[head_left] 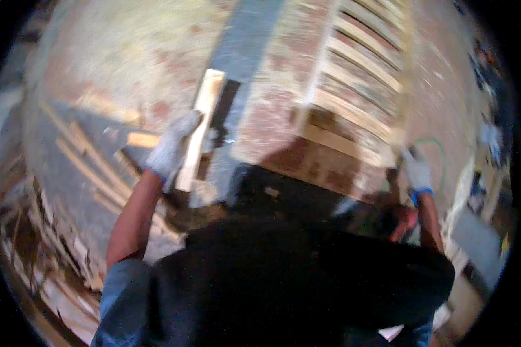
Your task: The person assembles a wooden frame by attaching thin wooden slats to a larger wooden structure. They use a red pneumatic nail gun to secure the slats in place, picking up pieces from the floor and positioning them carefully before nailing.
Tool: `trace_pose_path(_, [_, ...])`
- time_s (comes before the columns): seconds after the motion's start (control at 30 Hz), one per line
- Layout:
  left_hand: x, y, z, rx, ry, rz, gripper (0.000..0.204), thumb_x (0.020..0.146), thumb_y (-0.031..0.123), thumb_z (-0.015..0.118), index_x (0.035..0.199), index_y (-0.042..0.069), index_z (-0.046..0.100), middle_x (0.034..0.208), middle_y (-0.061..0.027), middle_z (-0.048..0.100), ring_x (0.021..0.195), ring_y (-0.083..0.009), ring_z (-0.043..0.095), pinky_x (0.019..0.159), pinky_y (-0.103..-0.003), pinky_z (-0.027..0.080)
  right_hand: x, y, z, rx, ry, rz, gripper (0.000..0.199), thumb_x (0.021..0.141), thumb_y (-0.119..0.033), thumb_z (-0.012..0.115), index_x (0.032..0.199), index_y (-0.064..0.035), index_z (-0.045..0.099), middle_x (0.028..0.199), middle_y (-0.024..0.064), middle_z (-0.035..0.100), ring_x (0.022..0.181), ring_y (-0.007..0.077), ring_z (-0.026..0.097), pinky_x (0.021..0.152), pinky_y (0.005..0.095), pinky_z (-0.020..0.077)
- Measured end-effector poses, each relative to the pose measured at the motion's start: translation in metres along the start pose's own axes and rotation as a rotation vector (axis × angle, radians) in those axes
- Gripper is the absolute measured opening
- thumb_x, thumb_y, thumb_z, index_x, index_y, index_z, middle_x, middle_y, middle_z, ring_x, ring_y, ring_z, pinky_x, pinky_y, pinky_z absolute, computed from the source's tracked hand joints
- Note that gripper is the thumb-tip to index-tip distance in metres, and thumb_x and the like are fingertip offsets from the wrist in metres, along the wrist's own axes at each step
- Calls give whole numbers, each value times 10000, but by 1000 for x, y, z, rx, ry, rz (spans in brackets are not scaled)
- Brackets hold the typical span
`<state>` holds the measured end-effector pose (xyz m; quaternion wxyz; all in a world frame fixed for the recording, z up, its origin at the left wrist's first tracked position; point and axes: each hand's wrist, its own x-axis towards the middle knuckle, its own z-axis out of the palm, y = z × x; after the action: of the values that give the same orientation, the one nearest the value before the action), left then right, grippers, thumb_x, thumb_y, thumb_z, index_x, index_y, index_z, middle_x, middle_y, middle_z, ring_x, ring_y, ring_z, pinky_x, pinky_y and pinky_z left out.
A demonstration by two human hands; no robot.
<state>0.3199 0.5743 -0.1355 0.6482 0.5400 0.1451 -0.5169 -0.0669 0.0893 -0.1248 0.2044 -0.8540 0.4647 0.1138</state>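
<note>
My left hand [175,141], in a pale knitted glove, is closed around the edge of a light wooden board [201,136]. The board lies lengthwise over a grey strip, casting a dark shadow to its right. My right hand [417,172], gloved with a blue cuff, is at the near right corner of a slatted wooden frame [353,141]. Its fingers are blurred, so their grip does not show. A dark and red object [404,224], too smeared to identify, is close below that hand. The frame has several parallel slats between two long side rails.
Several thin wooden strips [92,156] lie on a dark surface at the left, with a short wood block [143,139] near my left hand. A thin green line [441,151] curves beside my right hand. Scrap wood [58,231] is piled at lower left; mixed clutter [492,139] lines the right.
</note>
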Motion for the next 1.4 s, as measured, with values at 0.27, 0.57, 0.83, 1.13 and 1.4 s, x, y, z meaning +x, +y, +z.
trace_pose_path(0.27, [24,6,163,1273,-262,689,378,984,308,669,1202,0,650,1024,-76,719,904,-194,667,825,-341,529,-30,3,69,677,81,147,441,1037,-433,522,1259,-71,640,1088,33,662,988,162,629,749,350,577])
trace_pose_path(0.57, [33,-53,330,1696,-555,802,358,938,369,641,1134,70,663,1001,-221,681,931,-436,661,824,-534,515,-66,-56,31,690,133,21,358,1048,-238,442,1213,-26,679,1099,87,706,994,205,679,850,369,575])
trace_pose_path(0.83, [70,-76,321,1891,-575,803,495,944,523,541,1087,64,658,948,-209,687,843,-407,697,678,-547,545,-82,-54,29,1223,120,294,446,1088,-315,409,1312,10,617,1209,116,669,1047,208,675,849,359,582])
trace_pose_path(1.13, [91,-86,297,1877,-525,876,505,952,520,542,1205,91,629,967,-187,711,898,-389,692,783,-514,539,-77,-58,40,1255,79,219,381,1064,-288,481,1270,-12,645,1114,95,696,930,172,675,769,318,581])
trace_pose_path(1.4, [96,-89,299,1728,-566,989,496,918,559,620,993,71,668,848,-188,668,818,-423,659,725,-532,503,-56,-43,35,1003,-45,182,379,1044,-307,484,1232,-28,658,1119,115,676,862,188,664,753,324,574])
